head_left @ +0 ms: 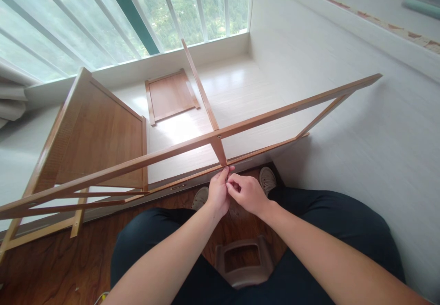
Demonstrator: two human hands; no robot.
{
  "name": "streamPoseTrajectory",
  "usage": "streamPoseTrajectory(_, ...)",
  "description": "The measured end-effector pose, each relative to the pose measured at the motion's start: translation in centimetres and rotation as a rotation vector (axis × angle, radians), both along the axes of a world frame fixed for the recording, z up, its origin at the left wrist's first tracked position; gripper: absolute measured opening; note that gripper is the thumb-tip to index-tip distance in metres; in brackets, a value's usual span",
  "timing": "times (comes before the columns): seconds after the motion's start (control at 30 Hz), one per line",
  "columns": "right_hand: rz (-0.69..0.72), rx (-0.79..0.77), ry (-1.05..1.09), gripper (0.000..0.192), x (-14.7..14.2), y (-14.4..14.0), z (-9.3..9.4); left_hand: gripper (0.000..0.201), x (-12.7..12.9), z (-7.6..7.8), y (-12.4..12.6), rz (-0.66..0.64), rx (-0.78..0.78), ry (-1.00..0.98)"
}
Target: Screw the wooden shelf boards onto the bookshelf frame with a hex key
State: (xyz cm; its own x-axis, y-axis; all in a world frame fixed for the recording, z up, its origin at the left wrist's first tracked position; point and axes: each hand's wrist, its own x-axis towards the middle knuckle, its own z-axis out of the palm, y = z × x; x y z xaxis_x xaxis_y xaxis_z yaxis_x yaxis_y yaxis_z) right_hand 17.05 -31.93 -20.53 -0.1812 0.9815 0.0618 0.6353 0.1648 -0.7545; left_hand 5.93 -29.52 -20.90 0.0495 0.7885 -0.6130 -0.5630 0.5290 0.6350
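Observation:
A wooden frame [165,154] of long rails joined by crosspieces stands in front of me. A round metal fastener [219,136] shows where its upper rail meets the middle crosspiece. My left hand [219,191] is closed at the lower rail, just below the foot of that crosspiece [219,152], its thumb and fingertips close to the joint. Right beside it, my right hand [246,192] is curled in a pinch, thumb and forefinger against the left fingers. Whatever is between the fingers is too small or hidden to make out.
A large wooden panel [106,130] leans at the left, joined to more slats. A smaller panel [172,95] lies on the white window ledge [237,82]. Between my legs is a brown plastic stool [245,275]. A white wall [343,158] rises at the right.

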Motion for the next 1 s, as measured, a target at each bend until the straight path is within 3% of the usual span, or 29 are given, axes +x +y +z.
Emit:
streamPoseTrajectory(0.37,-0.017,-0.068,0.05,0.013,-0.1,0.03,-0.05,0.039,0.05,0.05,0.11,-0.013,-0.017,-0.003)
streamPoseTrajectory(0.67,-0.04,-0.095,0.052,0.016,-0.28,0.08,-0.2,0.031,-0.18,0.0,0.05,-0.173,0.068,0.11)
streamPoseTrajectory(1.0,-0.039,-0.154,0.104,0.014,-0.51,-0.01,-0.67,0.018,0.0,0.24,-0.46,-0.166,0.015,0.152)
